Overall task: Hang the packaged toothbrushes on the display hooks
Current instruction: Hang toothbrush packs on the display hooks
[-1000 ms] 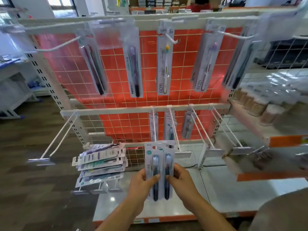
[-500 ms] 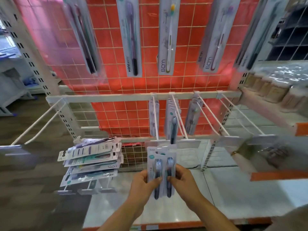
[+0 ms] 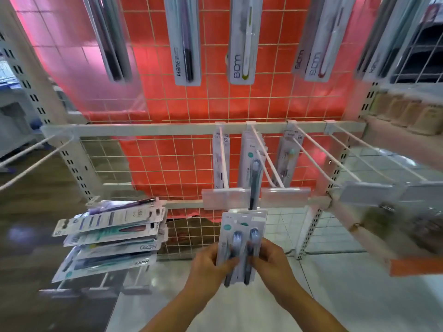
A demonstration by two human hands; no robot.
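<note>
White card under clear plastic, item 1: what is it, and where? (student)

Packaged toothbrushes (image 3: 241, 238), apparently two packs overlapped, each showing a dark blue brush with pale bristles and a teal dot on the card. They are held in the air in front of the rack, low and central. (tutor)

How does the long axis run? (student)

Upright, bristle heads up. The top edge, where a hang hole would sit, is just below the clear label plate (image 3: 225, 198); the hole itself is too blurred to make out. (tutor)

And the grip? (student)

Left hand (image 3: 208, 264) and right hand (image 3: 271, 262) flank the lower half. The fingers (image 3: 229, 261) pinch the packs from both sides, thumbs on the front, the rest curled behind. (tutor)

Which way is the target? (student)

Up and away from the fingers. The display hook (image 3: 265, 161) carrying a matching pack (image 3: 253, 164) lies above and slightly right, so the right hand is marginally nearer; its tip hides behind the label plates. By my judgement, the packs must rise above the plates before threading on. (tutor)

Surroundings? (student)

A stack of packs (image 3: 112, 236) lies flat to the left, well apart. A red grid panel (image 3: 191, 104) backs the rack, with an upper row of packs (image 3: 242, 44) hanging overhead. (tutor)
</note>
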